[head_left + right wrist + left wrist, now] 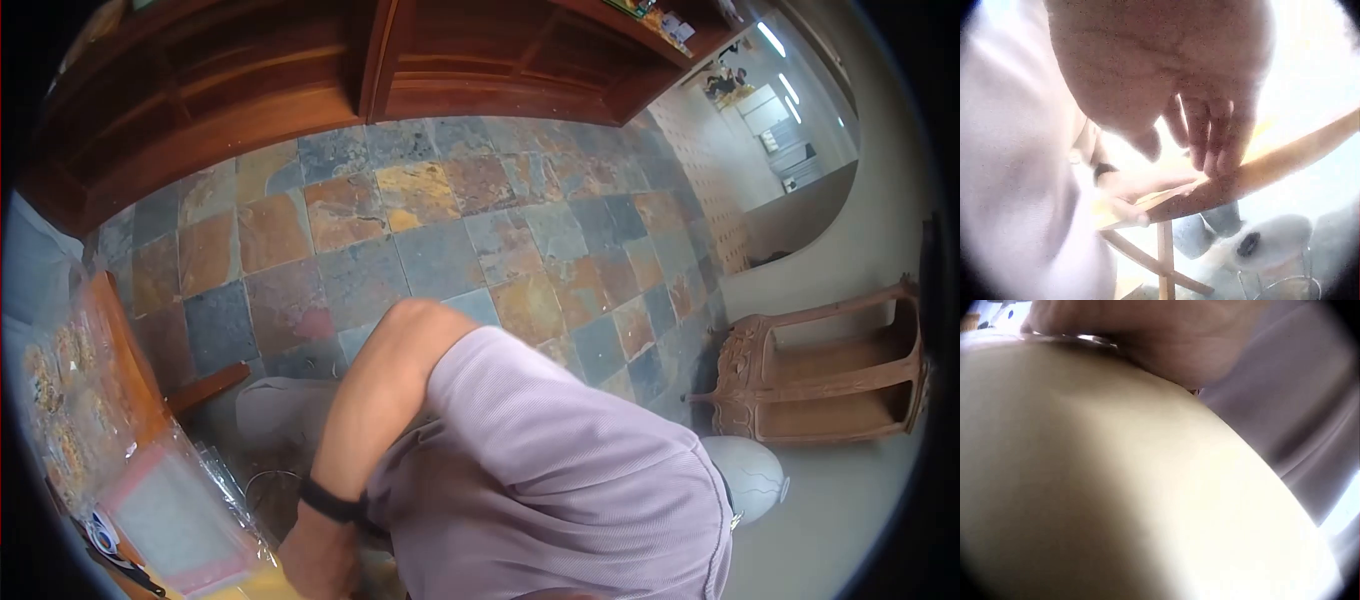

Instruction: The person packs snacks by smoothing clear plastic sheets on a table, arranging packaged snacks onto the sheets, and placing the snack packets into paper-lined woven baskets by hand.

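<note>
My right hand (1166, 69) reaches down over the wooden table edge (1210, 200) in the right wrist view. Its fingers are slightly bent, tips right at that edge, and nothing shows gripped in them. Beyond it, my left hand (1125, 209), below a dark wristband, lies along the same edge, overlapping a yellowish surface. In the left wrist view, a smooth pale yellow surface (1135, 475) fills most of the frame, with my left hand (1160, 337) low over its far side; its fingertips are mostly hidden. From the head, one banded wrist and hand (320, 560) show at the bottom, over yellow.
Clear plastic packets (70, 410) and a pink-framed translucent sheet (175, 520) lie on the table at left. Blue-handled scissors (100, 530) are beside them. A carved wooden shelf (830, 370) and a pale round lamp (745, 475) stand at right. Wooden cabinets (480, 60) line the slate-tiled floor.
</note>
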`<state>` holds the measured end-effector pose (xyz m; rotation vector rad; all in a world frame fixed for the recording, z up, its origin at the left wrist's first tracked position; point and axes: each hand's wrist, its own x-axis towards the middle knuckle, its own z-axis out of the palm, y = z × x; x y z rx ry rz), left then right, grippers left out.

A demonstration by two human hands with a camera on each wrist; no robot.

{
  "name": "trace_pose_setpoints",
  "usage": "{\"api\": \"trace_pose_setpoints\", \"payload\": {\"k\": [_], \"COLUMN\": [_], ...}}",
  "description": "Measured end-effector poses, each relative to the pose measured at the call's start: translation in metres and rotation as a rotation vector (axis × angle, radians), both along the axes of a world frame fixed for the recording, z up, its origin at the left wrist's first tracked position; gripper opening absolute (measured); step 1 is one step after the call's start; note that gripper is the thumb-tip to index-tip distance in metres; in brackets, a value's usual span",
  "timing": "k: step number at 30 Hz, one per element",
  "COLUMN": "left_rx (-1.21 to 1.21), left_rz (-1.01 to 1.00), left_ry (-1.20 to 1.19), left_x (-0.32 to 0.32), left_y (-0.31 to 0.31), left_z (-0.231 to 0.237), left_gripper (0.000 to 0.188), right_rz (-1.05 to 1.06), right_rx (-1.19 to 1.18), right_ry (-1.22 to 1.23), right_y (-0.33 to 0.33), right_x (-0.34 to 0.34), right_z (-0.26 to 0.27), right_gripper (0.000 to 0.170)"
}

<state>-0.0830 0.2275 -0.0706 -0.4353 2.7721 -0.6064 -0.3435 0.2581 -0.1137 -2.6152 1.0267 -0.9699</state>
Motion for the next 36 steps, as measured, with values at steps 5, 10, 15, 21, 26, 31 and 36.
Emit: {"api": "trace_pose_setpoints", "payload": {"k": [5,10,15,21,26,31,36], "left_rx": [-0.022,0.738,0.780,1.002,1.124,1.124,1.082], "left_rz": [-0.573,0.234,1.170,1.035,0.836,0.790,0.856], "left_ry": [0.917,0.623,1.268,1.639,1.750,1.729,2.191], "left_x": [0.005,0.049,0.025,0.003,-0.050,-0.030,0.011], "left_y": [-0.032,-0.003,0.001,-0.011,-0.003,0.011,0.012], "left_z": [-0.056,0.001,0.062,0.094,0.056,0.071,0.074], "left_gripper": [0.048,0.042,0.012,0.019,0.029,0.025,0.021], "right_rz": [-0.044,-0.061,-0.158,0.132,0.205,0.105,-0.213], "right_rx": [-0.027,0.060,0.265,1.136,1.080,0.355,0.913], "right_ry": [0.079,-0.220,-0.424,-0.837,-0.787,0.042,-0.597], "right_y": [-0.026,-0.030,-0.034,-0.049,-0.061,-0.077,-0.103], "right_x": [0.022,0.024,-0.013,0.012,0.044,-0.017,-0.047], "right_z": [0.013,-0.001,0.058,0.085,0.062,0.059,0.067], "right_gripper": [0.028,0.067,0.069,0.051,0.039,0.022,0.035]}}
